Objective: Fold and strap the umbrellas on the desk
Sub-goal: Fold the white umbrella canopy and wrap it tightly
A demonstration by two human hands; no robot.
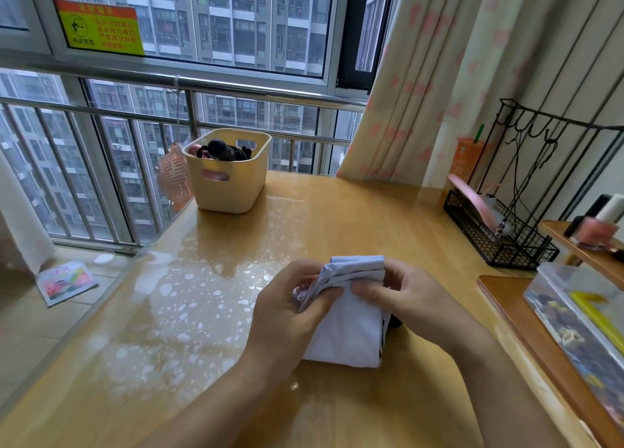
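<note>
Both forearms are extending over the near edge of the desk; left hand is pinching a bunch of pleats at the canopy's upper left; right hand is gripping the opposite side, thumb across the front, fingers curled behind. Both hands are holding the umbrella, neither is free.

The umbrella is sitting collapsed, pale fabric, mid-desk toward the near edge; its lower end is apparently resting on the top. My read: the desk is carrying the weight so both hands can be working the fabric.

This looks like the pleat-gathering step; folds are being stacked at the top so the canopy wraps flat before strapping. I can't make out the strap; something dark is showing at the umbrella's right side, handle or strap, can't tell. No fastening is showing, so I'm judging this one mid-fold, not strapped.

Outward: yellow basket is standing at the far left corner, dark items inside, too small to identify; pink fan is hanging just beside it, past the left edge; black wire rack is sitting at the right edge. All are well apart from the hands, so nothing is crowding the fold.
</note>
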